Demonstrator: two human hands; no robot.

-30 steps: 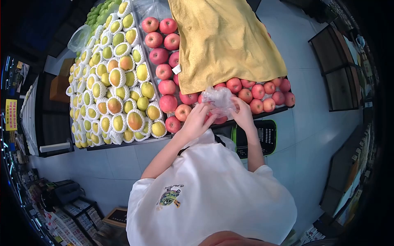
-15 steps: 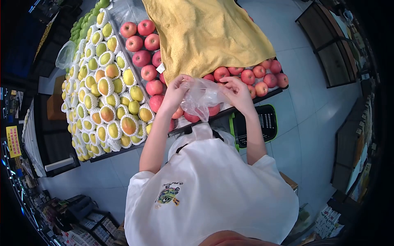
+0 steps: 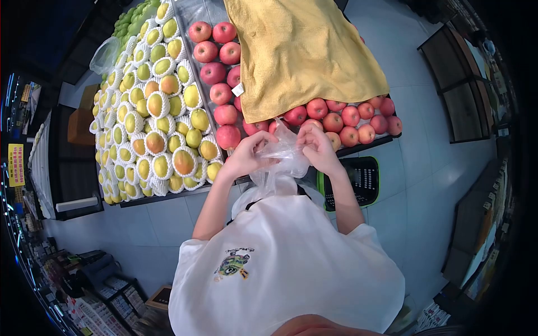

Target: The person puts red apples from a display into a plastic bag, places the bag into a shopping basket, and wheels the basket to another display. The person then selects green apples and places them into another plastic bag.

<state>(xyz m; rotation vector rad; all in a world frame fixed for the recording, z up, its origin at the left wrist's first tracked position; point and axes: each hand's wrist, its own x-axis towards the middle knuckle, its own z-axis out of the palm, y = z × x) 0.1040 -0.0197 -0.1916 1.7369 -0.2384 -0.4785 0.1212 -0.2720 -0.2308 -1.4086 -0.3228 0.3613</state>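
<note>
A thin clear plastic bag (image 3: pixel 283 151) is bunched between my two hands, in front of my chest. My left hand (image 3: pixel 246 155) grips its left side with bent fingers. On the other side, my right hand (image 3: pixel 319 148) pinches the bag between thumb and fingers. Just beyond the hands lie red apples (image 3: pixel 295 115), partly under a yellow cloth (image 3: pixel 308 61). The bag hides the front edge of the apple display near my body.
Pears in white foam nets (image 3: pixel 159 140) are piled to the left, with another plastic bag (image 3: pixel 105 56) behind them. Green fruit (image 3: pixel 134 19) sits at the back left. A black basket with a green rim (image 3: pixel 358 182) stands on the floor at right.
Both hands have drawn the bag downward, closer to my body, and it is more bunched up. The view has shifted, so the fruit stand appears further right.
</note>
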